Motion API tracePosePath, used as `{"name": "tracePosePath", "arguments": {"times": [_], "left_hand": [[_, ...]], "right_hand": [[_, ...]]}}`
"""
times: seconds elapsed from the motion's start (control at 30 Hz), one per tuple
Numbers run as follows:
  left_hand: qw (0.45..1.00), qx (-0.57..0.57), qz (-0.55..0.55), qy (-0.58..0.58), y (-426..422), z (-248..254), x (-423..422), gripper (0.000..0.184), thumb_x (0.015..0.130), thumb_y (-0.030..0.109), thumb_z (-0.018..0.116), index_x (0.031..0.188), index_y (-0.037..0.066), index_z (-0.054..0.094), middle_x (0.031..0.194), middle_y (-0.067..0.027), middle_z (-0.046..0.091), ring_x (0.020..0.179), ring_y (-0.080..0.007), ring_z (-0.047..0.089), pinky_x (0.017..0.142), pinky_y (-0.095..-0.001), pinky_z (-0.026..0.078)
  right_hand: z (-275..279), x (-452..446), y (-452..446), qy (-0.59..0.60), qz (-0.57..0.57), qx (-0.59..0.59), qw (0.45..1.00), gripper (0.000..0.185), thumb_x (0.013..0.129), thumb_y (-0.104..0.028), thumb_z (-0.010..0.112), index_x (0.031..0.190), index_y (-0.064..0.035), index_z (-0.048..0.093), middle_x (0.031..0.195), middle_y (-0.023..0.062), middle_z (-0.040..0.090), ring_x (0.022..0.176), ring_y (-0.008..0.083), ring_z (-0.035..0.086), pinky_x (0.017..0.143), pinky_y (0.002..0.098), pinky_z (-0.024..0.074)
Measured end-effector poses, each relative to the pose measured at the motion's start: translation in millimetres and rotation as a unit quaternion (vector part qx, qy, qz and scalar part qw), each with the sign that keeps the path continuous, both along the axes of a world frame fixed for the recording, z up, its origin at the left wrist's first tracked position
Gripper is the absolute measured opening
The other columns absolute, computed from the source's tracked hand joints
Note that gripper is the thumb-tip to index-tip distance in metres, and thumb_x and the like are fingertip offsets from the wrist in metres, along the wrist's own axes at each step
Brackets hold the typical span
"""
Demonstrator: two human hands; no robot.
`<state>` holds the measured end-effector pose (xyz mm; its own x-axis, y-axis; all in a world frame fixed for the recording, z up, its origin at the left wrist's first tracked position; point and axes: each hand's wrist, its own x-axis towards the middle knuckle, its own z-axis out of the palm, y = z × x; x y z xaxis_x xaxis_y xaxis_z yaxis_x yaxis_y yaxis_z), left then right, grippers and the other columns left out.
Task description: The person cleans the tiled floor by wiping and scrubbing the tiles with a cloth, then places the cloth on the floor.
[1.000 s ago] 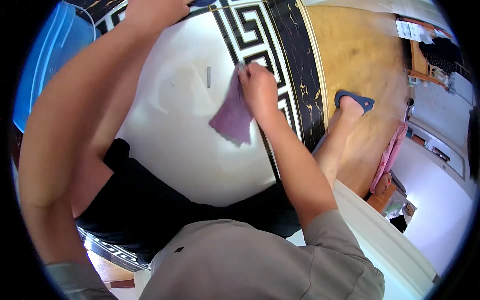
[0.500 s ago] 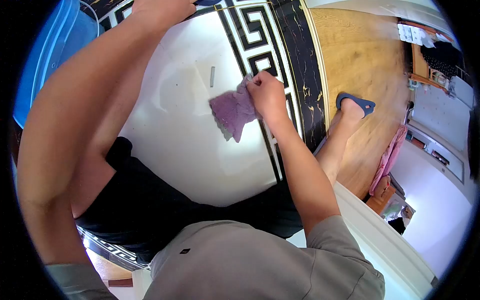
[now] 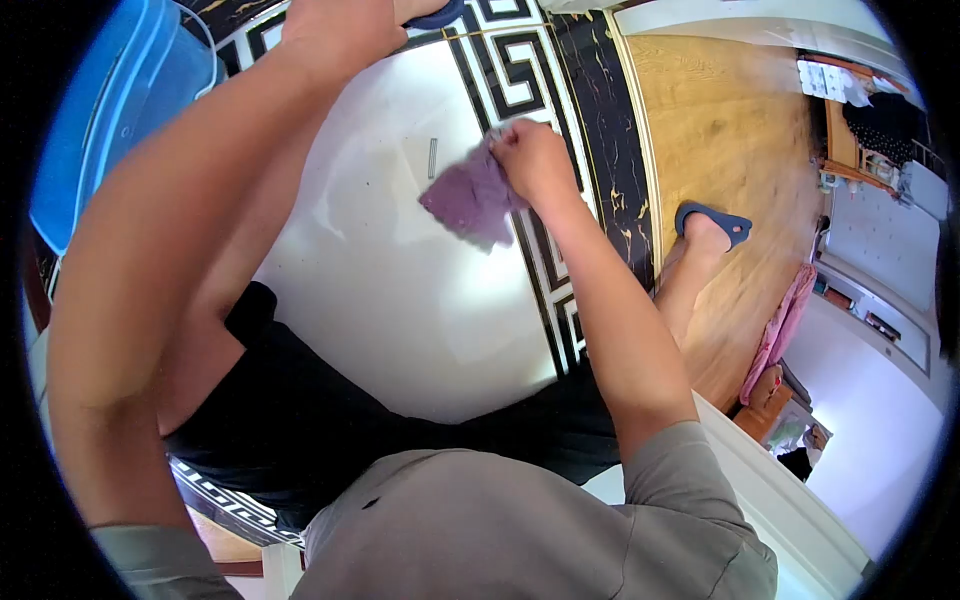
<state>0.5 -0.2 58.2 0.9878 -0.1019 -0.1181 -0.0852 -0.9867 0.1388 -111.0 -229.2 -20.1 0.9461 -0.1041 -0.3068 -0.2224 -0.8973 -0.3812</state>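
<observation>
My right hand (image 3: 535,158) pinches one edge of a purple cloth (image 3: 465,200). The cloth hangs down over the glossy white floor tile (image 3: 400,310), slightly blurred. Whether its lower edge touches the tile I cannot tell. A small narrow grey strip (image 3: 433,158) lies on the tile just left of the cloth. At the top edge of the view my left hand (image 3: 350,35) is partly cut off, beside a dark blue slipper (image 3: 438,17). Its fingers are mostly hidden, so I cannot see whether it grips anything.
A blue plastic tub (image 3: 120,110) stands at the upper left. A black-and-white key-pattern border (image 3: 520,75) runs along the tile, then a black marble strip (image 3: 610,130) and wooden floor (image 3: 730,120). My other foot in a blue slipper (image 3: 735,228) rests on the wood.
My right hand has moved slightly up, lifting and swinging the purple cloth. The view has shifted a little, and more of the blue tub shows. My left hand stays near the slipper.
</observation>
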Motion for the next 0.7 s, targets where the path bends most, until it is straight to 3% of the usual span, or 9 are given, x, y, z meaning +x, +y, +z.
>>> {"name": "tracePosePath", "arguments": {"times": [0.1, 0.2, 0.27, 0.33, 0.43, 0.53, 0.67, 0.7], "left_hand": [[1.0, -0.009, 0.009, 0.004, -2.3, -7.1, 1.5, 0.041, 0.074, 0.026, 0.076, 0.1, -0.006, 0.068, 0.099, -0.0211, 0.072, 0.094, -0.0325, 0.074, 0.082, -0.0413, 0.059], [1.0, 0.011, 0.008, -0.023, -0.6, -15.1, 3.8, 0.041, 0.075, 0.025, 0.076, 0.1, -0.006, 0.068, 0.098, -0.0214, 0.072, 0.093, -0.0328, 0.074, 0.082, -0.0412, 0.059], [0.999, 0.011, 0.008, -0.036, -0.3, -19.2, 6.4, 0.041, 0.075, 0.025, 0.075, 0.101, -0.006, 0.067, 0.098, -0.0217, 0.072, 0.094, -0.0325, 0.074, 0.082, -0.0411, 0.059], [0.999, -0.006, 0.009, -0.04, 2.0, -20.2, 6.0, 0.041, 0.076, 0.025, 0.075, 0.101, -0.006, 0.067, 0.098, -0.022, 0.072, 0.094, -0.0319, 0.074, 0.082, -0.041, 0.059], [0.998, 0.033, -0.014, -0.053, 1.8, -30.1, 9.3, 0.06, 0.077, 0.036, 0.079, 0.114, -0.006, 0.059, 0.104, -0.0242, 0.071, 0.096, -0.0371, 0.073, 0.084, -0.0437, 0.059], [0.998, 0.027, -0.012, -0.061, 2.8, -30.5, 7.3, 0.058, 0.077, 0.033, 0.078, 0.114, -0.007, 0.058, 0.106, -0.023, 0.07, 0.097, -0.0356, 0.073, 0.084, -0.0425, 0.06], [0.999, 0.016, 0.005, -0.05, -1.1, -25.5, 4.2, 0.057, 0.076, 0.029, 0.078, 0.114, -0.008, 0.058, 0.109, -0.0246, 0.069, 0.099, -0.035, 0.072, 0.083, -0.0423, 0.06], [0.998, 0.017, 0.005, -0.058, -0.3, -28.7, 4.6, 0.056, 0.076, 0.029, 0.078, 0.114, -0.008, 0.058, 0.109, -0.0243, 0.07, 0.099, -0.0348, 0.072, 0.082, -0.0422, 0.06]], "right_hand": [[-5.9, -17.8, -8.7, -0.007, -0.012, 0.019, 1.0, 0.022, 0.082, -0.021, 0.078, 0.084, -0.0007, 0.069, 0.082, 0.0218, 0.069, 0.076, 0.0363, 0.069, 0.071, 0.0403, 0.0538], [-12.1, 20.3, 1.3, -0.032, 0.026, 0.012, 0.999, 0.022, 0.081, -0.021, 0.078, 0.082, -0.0007, 0.07, 0.083, 0.0211, 0.07, 0.075, 0.0374, 0.068, 0.071, 0.0416, 0.054], [-10.7, 62.3, 16.1, -0.044, 0.082, -0.017, 0.996, 0.019, 0.08, -0.019, 0.069, 0.082, -0.0006, 0.072, 0.093, 0.0266, 0.07, 0.089, 0.0423, 0.069, 0.08, 0.0482, 0.0562], [-12.4, 99.2, 30.4, -0.045, 0.101, -0.073, 0.991, 0.022, 0.083, -0.021, 0.067, 0.085, 0.0002, 0.073, 0.097, 0.0264, 0.071, 0.093, 0.0429, 0.069, 0.084, 0.0482, 0.0565], [-23.5, 121.8, 39.9, -0.077, 0.09, -0.076, 0.99, 0.022, 0.084, -0.021, 0.067, 0.088, -0.0001, 0.074, 0.097, 0.0259, 0.071, 0.095, 0.0439, 0.069, 0.085, 0.0491, 0.0561], [-16.5, 87.1, 31.5, -0.079, 0.074, -0.048, 0.993, 0.023, 0.084, -0.021, 0.067, 0.091, 0.0003, 0.074, 0.097, 0.0255, 0.071, 0.095, 0.0449, 0.069, 0.085, 0.0494, 0.056], [-6.6, 13.4, -5.0, 0.011, 0.029, 0.02, 0.999, 0.017, 0.083, -0.02, 0.068, 0.085, -0.0032, 0.071, 0.091, 0.0267, 0.07, 0.089, 0.045, 0.068, 0.081, 0.051, 0.0548], [-3.2, -3.1, -11.8, 0.02, 0.051, -0.014, 0.998, 0.017, 0.081, -0.018, 0.077, 0.084, -0.0026, 0.07, 0.084, 0.0212, 0.07, 0.081, 0.0376, 0.069, 0.075, 0.0435, 0.0546]]}}
